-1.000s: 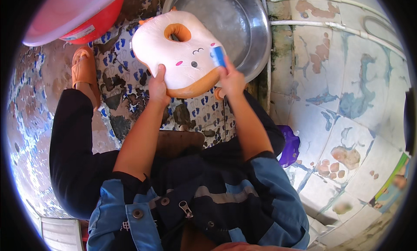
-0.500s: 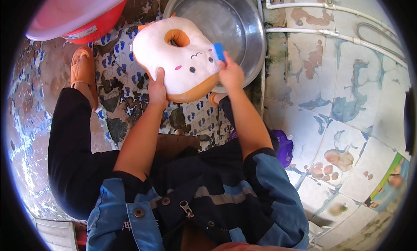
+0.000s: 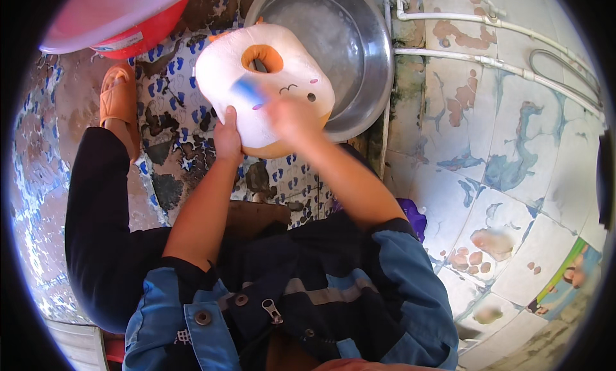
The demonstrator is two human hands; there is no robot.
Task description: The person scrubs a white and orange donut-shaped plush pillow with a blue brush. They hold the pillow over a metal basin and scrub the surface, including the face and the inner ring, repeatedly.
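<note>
1. The metal basin (image 3: 350, 50), round and silver-grey, was the landmark; a white cushion (image 3: 285, 76) lay in front of it and to its left, covering part of its near left rim.
2. The cushion was tilted, with an orange-lined hole at the end farther from the person, two pink cheeks, a small curved mouth and one dark eye showing; orange fabric edged its near side.
3. The left hand (image 3: 227, 135), left of the basin and nearer the person, held the cushion's near edge, its thumb on the white top and its other fingers hidden.
4. The right hand (image 3: 292, 121), also on the near left side of the basin, was closed around a small blue tool (image 3: 246, 89). Both were blurred above the white face, and whether the tool touched the fabric could not be told.
5. Well to the left of the basin stood a pink tub (image 3: 112, 15) with a red container (image 3: 144, 37) beneath its rim, and nearer the person an orange shoe (image 3: 119, 98).
6. Right of the basin, white pipes (image 3: 449, 53) ran along a stained tiled wall (image 3: 449, 191). Nearer the person than the basin, a purple packet (image 3: 414, 220) showed partly behind the right arm.
</note>
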